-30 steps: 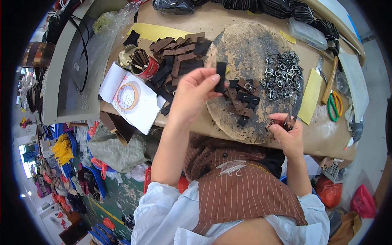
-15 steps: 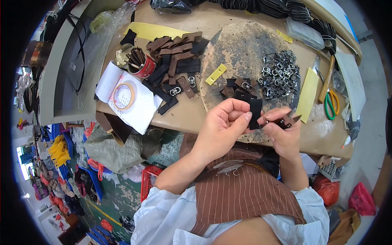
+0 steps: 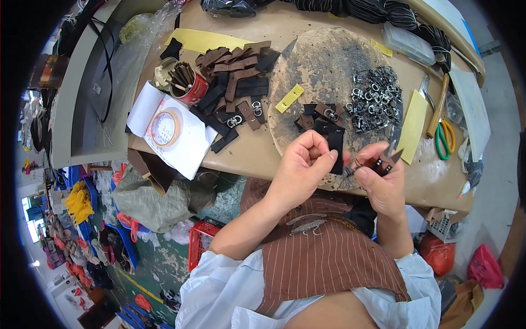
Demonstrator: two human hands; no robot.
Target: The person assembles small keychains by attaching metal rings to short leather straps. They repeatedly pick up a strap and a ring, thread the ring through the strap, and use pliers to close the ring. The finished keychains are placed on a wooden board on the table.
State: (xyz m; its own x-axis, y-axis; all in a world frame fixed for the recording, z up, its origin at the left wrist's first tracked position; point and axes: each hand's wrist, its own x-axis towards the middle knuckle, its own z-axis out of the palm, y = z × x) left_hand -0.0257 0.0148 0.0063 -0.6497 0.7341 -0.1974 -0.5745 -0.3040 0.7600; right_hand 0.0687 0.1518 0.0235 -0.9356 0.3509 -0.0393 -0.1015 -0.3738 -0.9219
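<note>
My left hand pinches a black strap piece between thumb and fingers, so it hangs upright above the round board. Close on its right, my right hand has a pair of thread snips tucked in the palm, the blades pointing up and away. At the right thumb and fingertips shows a small dark metal fitting, its shape partly hidden. Beyond the hands, brown and black strap pieces, one with a metal ring buckle, lie on the worn round board.
A heap of metal buckles covers the board's right side. Left of it lie more strap pieces, a red can of brown strips, and a notepad under a tape roll. A hammer and scissors lie right.
The black strap has moved slightly left and now hangs straighter, with a wider gap to the right fingertips. The snips have turned in my right hand, their blades pointing more upward.
</note>
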